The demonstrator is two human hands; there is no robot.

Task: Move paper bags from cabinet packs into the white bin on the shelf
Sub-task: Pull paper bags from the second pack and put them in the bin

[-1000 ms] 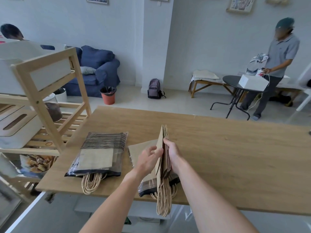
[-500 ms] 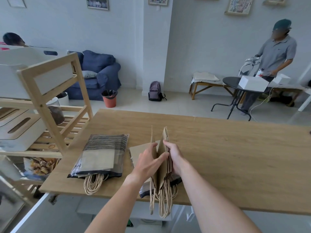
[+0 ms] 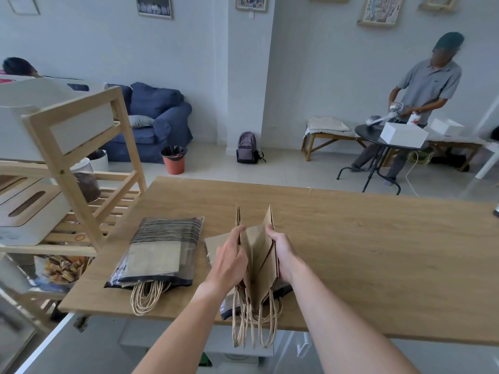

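A bunch of brown paper bags stands on edge at the near side of the wooden table, twine handles hanging over the front edge. My left hand grips the left few bags and my right hand grips the right few, spreading the bunch apart. Beneath them lies an opened plastic pack. A second pack of bags, striped on top, lies flat to the left. The white bin sits on the top level of the wooden shelf at far left.
A white slotted box and a jar sit on the shelf's middle level. A person stands at a black round table at back right. A blue sofa, orange pot and backpack stand beyond the table.
My hands have pulled the upright bunch of bags apart, my left hand drawing a few bags to the left. The camera has tilted up slightly.
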